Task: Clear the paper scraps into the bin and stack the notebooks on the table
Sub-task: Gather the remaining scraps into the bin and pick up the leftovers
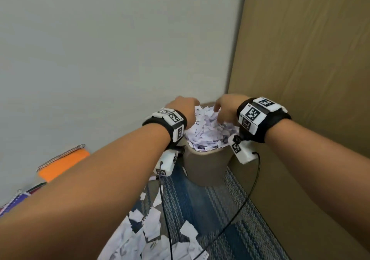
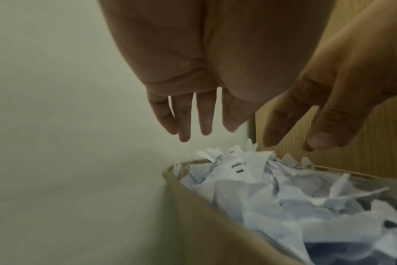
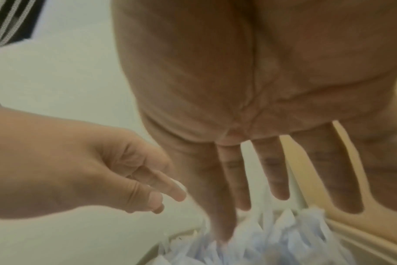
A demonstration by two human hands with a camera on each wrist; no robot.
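- Looking down from the head view, we see both our forearms stretched out over a tan bin point(image 1: 206, 165) that stands on a blue patterned carpet point(image 1: 230, 209), in the corner between a pale wall point(image 1: 100, 49) and a wood-grain panel point(image 1: 310, 59).
- Our left hand point(image 1: 183, 105) hangs over the left part of the bin's mouth. In the left wrist view its fingers point(image 2: 184, 123) point straight down, slightly spread with gaps between them, and hold nothing; they sit just above the heap without touching it.
- Our right hand point(image 1: 227, 107) is over the right part of the mouth. In the right wrist view its fingers point(image 3: 277, 172) are extended and spread, released, with nothing gripped; the tip of one finger reaches down into the top of the paper, though blur keeps us from telling how firmly it presses.
- The paper scraps point(image 1: 206, 133) fill the bin and mound above its rim, white torn pieces with some dark print on them.
- More torn pieces, the loose scraps point(image 1: 152, 231), lie on the carpet near us, well apart from the bin's mouth.
- An orange spiral notebook point(image 1: 64, 163) lies at the left beside the wall, and a purple notebook point(image 1: 14, 201) shows nearer us, mostly hidden behind our left forearm. They are not stacked.
- Black wristbands carry white marker blocks on each wrist, and a black cable point(image 1: 240, 209) trails from the right one across the carpet.
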